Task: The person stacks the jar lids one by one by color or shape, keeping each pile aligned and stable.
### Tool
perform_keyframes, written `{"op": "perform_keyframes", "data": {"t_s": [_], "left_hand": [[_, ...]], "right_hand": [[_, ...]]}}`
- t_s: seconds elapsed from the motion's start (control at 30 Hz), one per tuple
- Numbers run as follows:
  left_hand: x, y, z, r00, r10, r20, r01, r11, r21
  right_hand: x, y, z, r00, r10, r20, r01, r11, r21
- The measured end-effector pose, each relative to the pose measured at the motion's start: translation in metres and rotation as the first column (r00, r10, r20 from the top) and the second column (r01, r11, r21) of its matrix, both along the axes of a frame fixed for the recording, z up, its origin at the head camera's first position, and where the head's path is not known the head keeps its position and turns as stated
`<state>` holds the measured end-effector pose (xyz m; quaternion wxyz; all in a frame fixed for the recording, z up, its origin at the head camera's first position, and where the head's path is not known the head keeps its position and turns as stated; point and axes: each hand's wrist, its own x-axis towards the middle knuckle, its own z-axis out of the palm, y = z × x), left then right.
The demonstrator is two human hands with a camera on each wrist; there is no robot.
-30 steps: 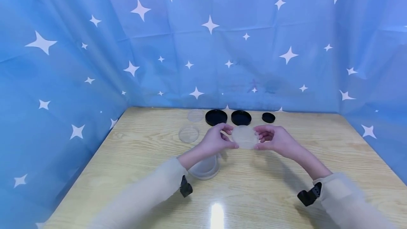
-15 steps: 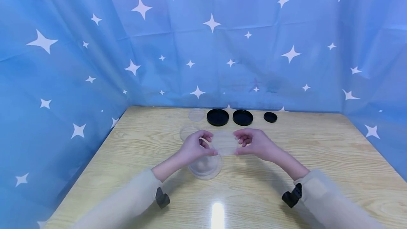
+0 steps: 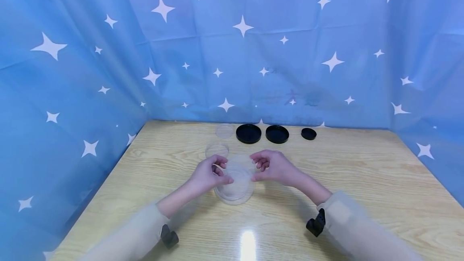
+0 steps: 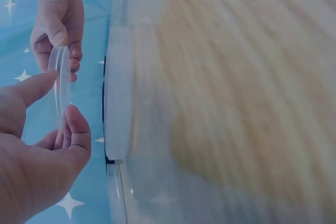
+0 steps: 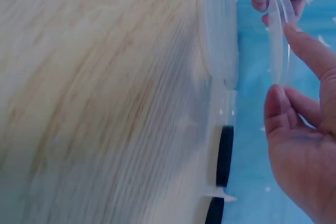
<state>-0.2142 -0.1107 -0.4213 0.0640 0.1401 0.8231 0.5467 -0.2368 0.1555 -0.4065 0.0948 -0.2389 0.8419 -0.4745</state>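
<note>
Between my two hands hangs a clear, shallow round dish [image 3: 239, 162], seen edge-on in the left wrist view, where its rim shows a double line. My left hand [image 3: 207, 175] pinches its left side between thumb and fingers. On the opposite side my right hand [image 3: 274, 167] does the same. Just below and nearer lies a larger clear round dish [image 3: 235, 197] on the table, with what looks like another clear piece on or in it. The held dish overlaps it in the head view; both wrist views show the held one raised above the table.
Behind my left hand lies a clear round dish [image 3: 217, 150], with a fainter clear disc [image 3: 224, 131] farther back. Two black round lids [image 3: 248, 133] and a smaller black one [image 3: 309, 133] line the rear of the wooden table [image 3: 362, 172]. A blue starry cloth [image 3: 203, 51] hangs behind.
Both hands have carried the clear dish leftward and slightly nearer, from in front of the black lids to over the larger clear dish. The pieces on the table have stayed put.
</note>
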Motion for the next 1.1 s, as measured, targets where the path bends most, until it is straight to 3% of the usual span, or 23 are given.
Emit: {"op": "perform_keyframes", "data": {"t_s": [0.27,0.8,1.1], "left_hand": [[0.003,-0.009,-0.006,1.000,0.005,-0.003,-0.005,1.000,-0.010],[0.012,-0.027,-0.014,1.000,-0.012,0.023,0.012,1.000,0.003],[0.013,-0.031,-0.017,0.999,-0.001,0.037,0.001,1.000,-0.003]], "right_hand": [[0.002,-0.011,-0.003,1.000,0.018,0.020,-0.019,0.999,0.035],[0.006,-0.030,-0.016,0.994,0.068,-0.081,-0.052,0.982,0.184],[0.010,-0.039,-0.019,0.994,0.056,-0.093,-0.037,0.980,0.195]]}}
